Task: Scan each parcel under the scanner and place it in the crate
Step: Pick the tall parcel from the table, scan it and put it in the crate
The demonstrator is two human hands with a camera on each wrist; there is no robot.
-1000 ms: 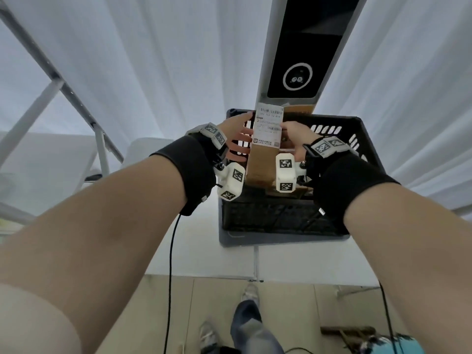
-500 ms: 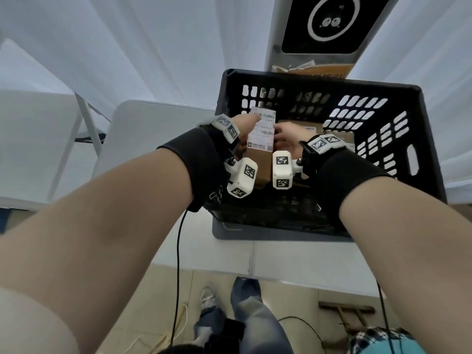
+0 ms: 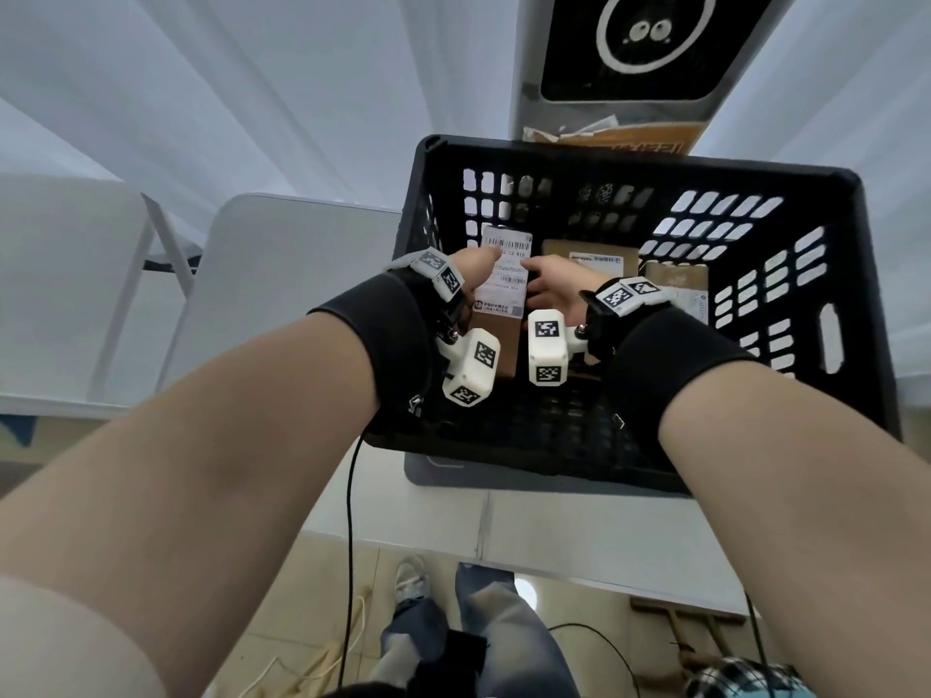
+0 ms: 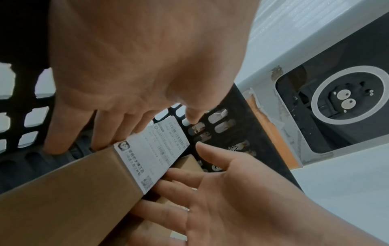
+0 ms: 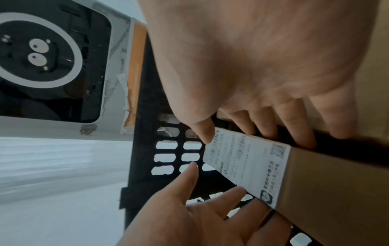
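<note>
Down from under the scanner (image 3: 650,40), the parcel (image 3: 501,299) now sits low inside the black crate (image 3: 619,158) on the worktop (image 3: 282,274). The left hand (image 3: 466,269) braces the box's left side, fingers fairly straight; the right hand (image 3: 556,289) supports its right, thumb on the label. Two parcels (image 3: 594,256) already lie to the right. Best lowered level into the free left space, both grips released together.
</note>
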